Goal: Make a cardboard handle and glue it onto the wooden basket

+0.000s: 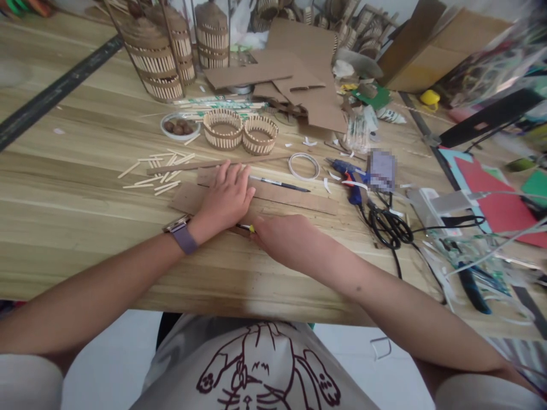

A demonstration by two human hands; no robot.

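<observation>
My left hand (pixel 228 196) lies flat on pieces of brown cardboard (pixel 294 196), fingers stretched out and pressing down. Close to its right, my right hand (pixel 284 239) is closed round a slim yellow-and-dark tool (pixel 251 228) that looks like a craft knife; most of it is hidden in the fist. Its narrow end points left along the cardboard's near edge, below my left palm. A pen (pixel 282 183) rests on the cardboard beside my left fingers. Behind them lies a thin cardboard strip (pixel 183 167).
Loose short sticks (pixel 164 171) lie left. Two round stick baskets (pixel 223 130), a bowl of brown balls (pixel 179 126) and a tape roll (pixel 303 165) stand behind. A blue glue gun (pixel 352 176) with coiled cable (pixel 388 225) is at right. Stick lanterns (pixel 154 57) and cardboard sheets (pixel 299 51) are farther back.
</observation>
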